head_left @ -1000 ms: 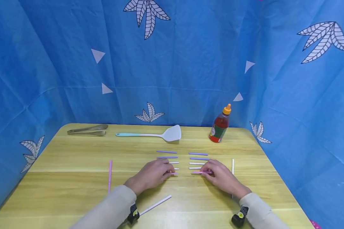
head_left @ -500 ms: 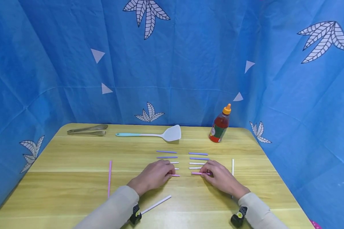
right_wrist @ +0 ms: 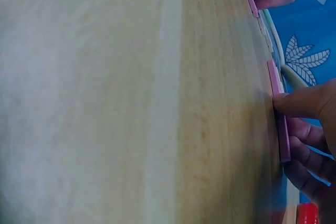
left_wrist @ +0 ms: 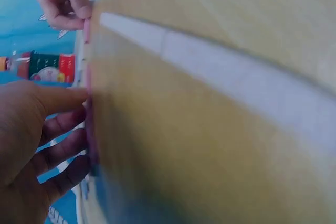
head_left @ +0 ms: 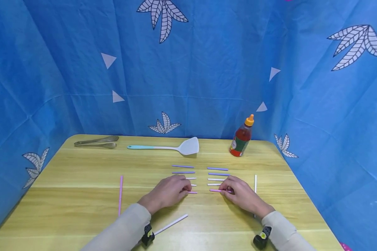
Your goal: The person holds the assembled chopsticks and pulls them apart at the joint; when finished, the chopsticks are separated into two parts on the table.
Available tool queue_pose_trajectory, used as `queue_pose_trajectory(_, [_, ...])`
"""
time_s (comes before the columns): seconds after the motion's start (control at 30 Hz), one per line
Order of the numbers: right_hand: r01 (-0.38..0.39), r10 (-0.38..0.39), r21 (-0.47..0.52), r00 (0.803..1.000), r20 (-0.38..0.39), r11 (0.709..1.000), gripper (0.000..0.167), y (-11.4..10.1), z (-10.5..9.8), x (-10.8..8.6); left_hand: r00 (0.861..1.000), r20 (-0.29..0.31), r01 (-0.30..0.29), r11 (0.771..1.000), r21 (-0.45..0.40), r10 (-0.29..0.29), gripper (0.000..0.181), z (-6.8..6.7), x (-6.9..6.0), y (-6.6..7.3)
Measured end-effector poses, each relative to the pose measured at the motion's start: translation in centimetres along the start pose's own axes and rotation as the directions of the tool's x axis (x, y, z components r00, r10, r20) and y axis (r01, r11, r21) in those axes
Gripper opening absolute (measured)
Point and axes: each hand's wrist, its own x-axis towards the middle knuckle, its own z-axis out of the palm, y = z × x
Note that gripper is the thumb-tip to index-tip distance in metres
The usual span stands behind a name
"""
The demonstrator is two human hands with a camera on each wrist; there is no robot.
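Note:
My left hand (head_left: 168,193) pinches a short pink stick (head_left: 193,192) at the near end of the left column of sticks. In the left wrist view the thumb lies against that stick's near side and the fingers are behind it. Opposite, my right hand (head_left: 242,194) grips another short pink stick (right_wrist: 273,77), thumb in front and fingers behind. Both pink sticks lie roughly crosswise at table level, a gap between their inner ends. Beyond them are white sticks (head_left: 216,179), partly covered by the hands, then purple sticks (head_left: 183,172).
A longer pink stick (head_left: 120,195) lies at left, a white stick (head_left: 172,223) by the left wrist, and another white stick (head_left: 255,183) behind the right hand. Along the back are metal tongs (head_left: 95,141), a spatula (head_left: 188,146) and a sauce bottle (head_left: 241,137).
Both pink sticks have shifted slightly toward me, the left one also a little to the right. Over the last half second the hands stay almost still.

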Motion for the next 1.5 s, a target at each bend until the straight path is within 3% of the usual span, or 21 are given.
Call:
queue_pose_trajectory(0.1, [0.011,-0.011,0.007,1.0,-0.002,1.0,0.011,-0.1,0.0,0.0,0.998,-0.007,0.06,0.997,-0.053,-0.061,0.012,-1.2,-0.8,-0.7])
queue_pose_trajectory(0.23, [0.025,-0.025,0.008,1.0,-0.017,1.0,0.011,-0.1,0.0,-0.1,0.985,-0.04,0.163,0.982,-0.097,-0.168,0.013,-3.4,-2.5,-2.8])
queue_pose_trajectory(0.53, [0.047,-0.047,0.007,0.998,-0.039,0.999,0.01,0.2,0.1,-0.2,0.935,-0.072,0.345,0.937,-0.051,-0.348,0.015,-8.2,-9.9,-9.5])
queue_pose_trajectory(0.67, [0.033,-0.033,0.012,0.999,-0.033,0.999,0.011,0.2,0.0,-0.2,0.908,-0.015,0.418,0.906,-0.062,-0.42,0.026,-8.5,-12.5,-11.2])
queue_pose_trajectory(0.8, [0.014,-0.014,0.014,1.0,-0.022,1.0,0.012,0.2,-0.2,-0.2,0.896,0.01,0.444,0.893,-0.068,-0.445,0.039,-7.9,-13.7,-11.5])
queue_pose_trajectory(1.13, [-0.005,0.005,0.037,1.0,-0.006,0.999,0.013,0.2,0.0,-0.2,0.917,-0.034,0.394,0.917,-0.065,-0.397,0.043,-6.9,-13.7,-11.1])
queue_pose_trajectory(1.27, [0.001,0.0,0.027,1.0,-0.011,1.0,0.013,0.3,0.1,-0.2,0.935,-0.041,0.349,0.933,-0.084,-0.353,0.04,-6.5,-13.3,-11.3])
queue_pose_trajectory(1.4, [0.006,-0.006,0.025,1.0,-0.016,1.0,0.014,0.3,0.2,-0.2,0.954,-0.027,0.293,0.949,-0.118,-0.298,0.036,-6.6,-13.4,-11.9])
queue_pose_trajectory(1.5, [0.009,-0.008,0.032,1.0,-0.018,0.999,0.013,0.3,0.2,-0.2,0.954,0.005,0.296,0.945,-0.142,-0.298,0.032,-7.2,-14.0,-12.5])
